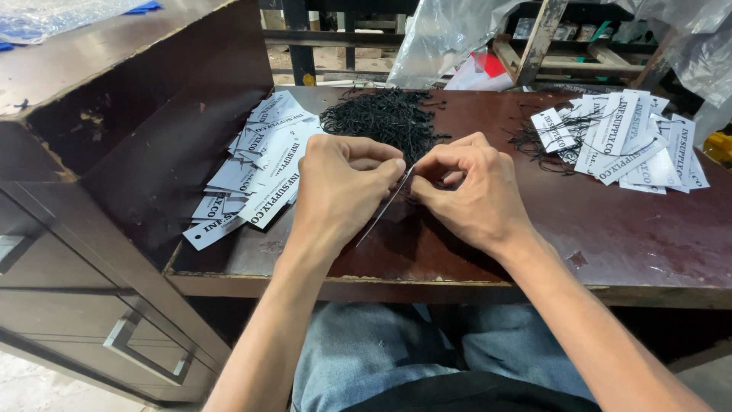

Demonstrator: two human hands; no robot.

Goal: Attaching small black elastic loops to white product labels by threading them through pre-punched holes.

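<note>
Together left hand (pixel 343 179), right hand (pixel 465 187) pinch white tag (pixel 383 207) edge-on

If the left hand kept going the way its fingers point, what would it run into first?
The left hand points right, so it would probably meet the right hand first; their fingertips nearly touch around a thin white tag seen edge-on.

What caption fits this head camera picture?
Left hand and right hand pinch a white tag edge-on beside black strings.

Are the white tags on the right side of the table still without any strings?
No: the pile of white tags on the right has black strings threaded through and trailing from it.
</note>
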